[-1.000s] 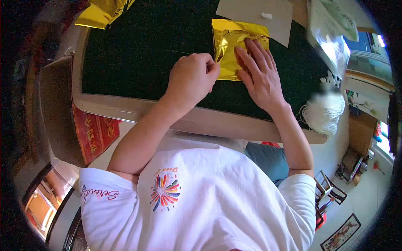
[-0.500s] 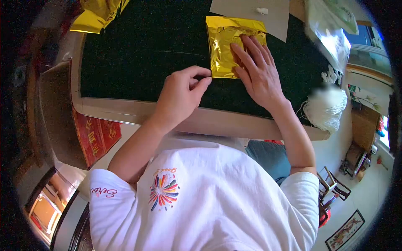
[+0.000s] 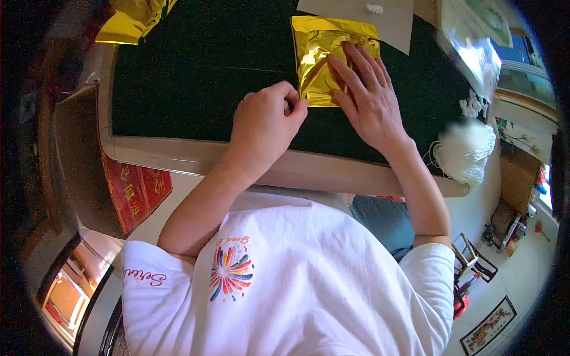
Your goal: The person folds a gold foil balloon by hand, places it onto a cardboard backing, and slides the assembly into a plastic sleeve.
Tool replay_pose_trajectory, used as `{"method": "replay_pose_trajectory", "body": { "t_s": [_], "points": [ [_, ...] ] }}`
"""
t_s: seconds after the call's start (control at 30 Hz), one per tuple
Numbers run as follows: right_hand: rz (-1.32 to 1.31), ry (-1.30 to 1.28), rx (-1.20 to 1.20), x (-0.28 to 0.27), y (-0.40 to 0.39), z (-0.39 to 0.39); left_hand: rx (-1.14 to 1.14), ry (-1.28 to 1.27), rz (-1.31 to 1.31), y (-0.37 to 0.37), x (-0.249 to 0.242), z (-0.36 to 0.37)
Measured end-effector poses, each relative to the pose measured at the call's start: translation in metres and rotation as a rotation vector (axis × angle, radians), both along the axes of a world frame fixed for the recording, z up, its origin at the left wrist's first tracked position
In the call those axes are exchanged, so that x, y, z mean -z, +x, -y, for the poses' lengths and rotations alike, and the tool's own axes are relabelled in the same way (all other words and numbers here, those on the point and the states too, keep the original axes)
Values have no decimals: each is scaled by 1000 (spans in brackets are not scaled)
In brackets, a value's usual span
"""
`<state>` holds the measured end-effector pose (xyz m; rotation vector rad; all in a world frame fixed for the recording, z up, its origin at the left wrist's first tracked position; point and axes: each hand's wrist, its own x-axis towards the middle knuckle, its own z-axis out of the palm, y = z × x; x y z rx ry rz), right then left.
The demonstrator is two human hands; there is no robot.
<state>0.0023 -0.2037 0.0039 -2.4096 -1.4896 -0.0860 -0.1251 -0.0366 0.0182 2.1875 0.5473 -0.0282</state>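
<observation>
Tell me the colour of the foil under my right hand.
The foil is shiny yellow-gold, seen in the head view.

Wears a loose white T-shirt point(image 3: 344, 285) with short sleeves ending near the elbows. Bears on the left chest a starburst print point(image 3: 231, 273) of slim, petal-like strokes in red, orange, yellow and dark blue, flecked with small dots around its edge. Shows small orange lettering point(image 3: 233, 240) above that. Carries reddish cursive script point(image 3: 142, 276) on the left sleeve point(image 3: 169, 261), partly lost in folds. Keeps the left hand point(image 3: 263, 121) and right hand point(image 3: 377, 113) bare.
</observation>
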Motion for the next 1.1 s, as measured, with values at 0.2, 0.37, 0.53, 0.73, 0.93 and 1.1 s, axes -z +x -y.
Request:
{"method": "replay_pose_trajectory", "body": {
  "t_s": [0.2,0.37,0.53,0.73,0.93,1.1],
  "points": [
    [10,-1,-5,2,0,2,42,374,550,-18,8,4],
    [21,-12,5,2,0,1,-125,-33,301,-13,-2,0],
    [23,-17,2,2,0,1,-54,-107,37,13,-7,-8],
    [5,-13,-1,1,0,1,-98,-657,-197,26,-9,-24],
    [10,-17,-2,3,0,2,-143,-423,-55,25,-14,-17],
    [2,-9,-3,3,1,2,-108,-424,-61,26,-6,-16]
  ]
}}
